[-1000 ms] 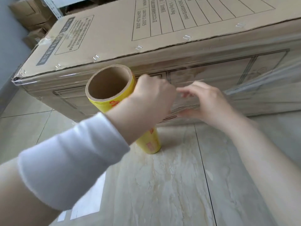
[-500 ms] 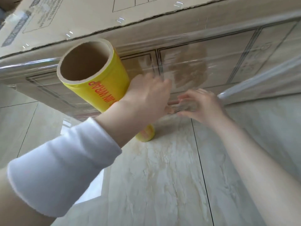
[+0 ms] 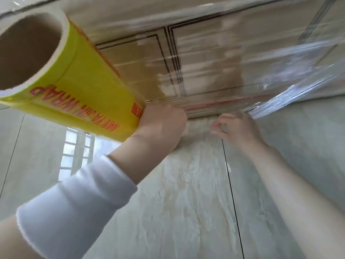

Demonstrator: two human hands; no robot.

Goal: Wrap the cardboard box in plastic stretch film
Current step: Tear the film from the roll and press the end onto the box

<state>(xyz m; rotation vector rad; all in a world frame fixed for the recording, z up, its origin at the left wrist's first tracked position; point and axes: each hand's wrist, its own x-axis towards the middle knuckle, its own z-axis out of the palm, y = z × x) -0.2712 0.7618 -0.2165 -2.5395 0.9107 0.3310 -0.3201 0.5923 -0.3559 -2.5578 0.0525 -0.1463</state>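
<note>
A long cardboard box [image 3: 205, 53] lies on its side across the top of the view, its printed face covered by glossy stretch film. My left hand [image 3: 160, 126] grips the lower end of a yellow film roll [image 3: 80, 94], which tilts up to the left with its brown core open toward me. A bunched band of clear stretch film [image 3: 291, 101] runs from the upper right down to my right hand [image 3: 237, 129]. That hand is blurred, with curled fingers pinching the film at the box's bottom edge. The hands are a short gap apart.
Pale marble-look floor tiles [image 3: 186, 202] with dark grout lines fill the lower view. A bright window reflection [image 3: 76, 152] shows on the floor under the roll. My left forearm wears a white sleeve [image 3: 74, 206].
The view has closed in on the box's lower edge. Both hands dropped from mid-face to the bottom edge by the floor, and the roll now tilts more steeply.
</note>
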